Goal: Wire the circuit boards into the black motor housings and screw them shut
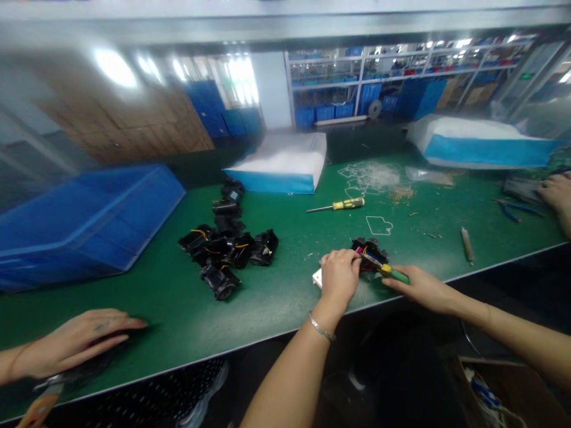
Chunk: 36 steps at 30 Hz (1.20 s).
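Note:
My left hand [341, 274], with a bracelet at the wrist, is closed by the bench's front edge. Its fingertips press at the wires of a small black wired part [369, 249]. A white piece [317, 277] sticks out beneath that hand, mostly hidden. My right hand [422, 288] grips what look like pliers [395, 274] with a green-and-yellow handle. Their metal end reaches into the wires beside my left fingertips. Left of my hands lies a pile of similar black parts [223, 249], some with yellow wires.
Beyond my hands lie a yellow-black screwdriver [348, 204], a thin white outline-shaped gasket [379, 226] and a heap of similar outlines [370, 177]. A blue bin [89, 220] stands left. Co-workers' hands show at left [84, 342] and right [559, 196], near blue-handled pliers [513, 209].

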Available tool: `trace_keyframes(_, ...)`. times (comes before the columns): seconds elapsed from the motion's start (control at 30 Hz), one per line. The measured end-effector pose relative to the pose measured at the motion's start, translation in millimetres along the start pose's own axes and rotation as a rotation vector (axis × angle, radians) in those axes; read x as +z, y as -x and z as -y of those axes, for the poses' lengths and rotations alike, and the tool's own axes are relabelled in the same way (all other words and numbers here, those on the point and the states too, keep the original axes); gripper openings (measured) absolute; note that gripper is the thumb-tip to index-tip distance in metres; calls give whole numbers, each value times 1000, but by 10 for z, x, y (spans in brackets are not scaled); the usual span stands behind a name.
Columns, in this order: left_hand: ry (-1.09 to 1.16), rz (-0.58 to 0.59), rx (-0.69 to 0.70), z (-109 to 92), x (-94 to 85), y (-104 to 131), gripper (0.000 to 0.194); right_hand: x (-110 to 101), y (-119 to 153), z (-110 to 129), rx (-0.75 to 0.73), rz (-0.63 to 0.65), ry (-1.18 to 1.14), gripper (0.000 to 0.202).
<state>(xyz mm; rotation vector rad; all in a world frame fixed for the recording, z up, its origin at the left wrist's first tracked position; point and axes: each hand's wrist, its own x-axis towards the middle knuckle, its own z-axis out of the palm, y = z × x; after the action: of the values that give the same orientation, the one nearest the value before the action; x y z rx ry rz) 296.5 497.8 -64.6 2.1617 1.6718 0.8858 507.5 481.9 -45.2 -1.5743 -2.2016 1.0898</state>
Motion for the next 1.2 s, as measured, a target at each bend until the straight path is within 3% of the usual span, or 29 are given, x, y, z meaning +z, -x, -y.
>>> trace_keyframes(0.1,0,-22,-54,-6,-15,5,14,-44,76,-77,-30,-80,-114,45)
trace_keyframes(0.17,-21,-27,-87,1,-19,14,14,-103,57,-205,50,-260,-120,49)
trace_keyframes(0.27,-73,-11,-98,10,-25,30,15,-227,-89,-495,175,-595,117,54)
trace_keyframes(0.33,-91,15,-85,6,-39,39,15,-299,-218,-692,185,-720,351,58)
trace_keyframes(0.43,-99,51,-66,-19,-72,51,14,-347,-371,-828,176,-763,577,60)
trace_keyframes(0.57,-98,52,-44,-42,-88,67,16,-286,-446,-540,8,-831,539,52)
trace_keyframes(0.63,-85,40,-31,-40,-77,72,19,-192,-452,-270,-151,-765,393,50)
trace_keyframes(0.7,-85,32,-32,-33,-61,76,24,-62,-471,-23,-266,-621,265,54)
trace_keyframes(0.8,-116,52,3,-19,-46,86,31,120,-566,170,-257,-532,178,57)
trace_keyframes(0.93,-137,105,76,11,-38,107,24,130,-754,82,-69,-635,20,38)
trace_keyframes(1.03,-158,79,52,50,-38,103,17,-82,-792,-118,13,-791,-47,44)
trace_keyframes(1.2,-206,77,-9,102,-106,49,12,-514,-594,-405,134,-1136,-129,58)
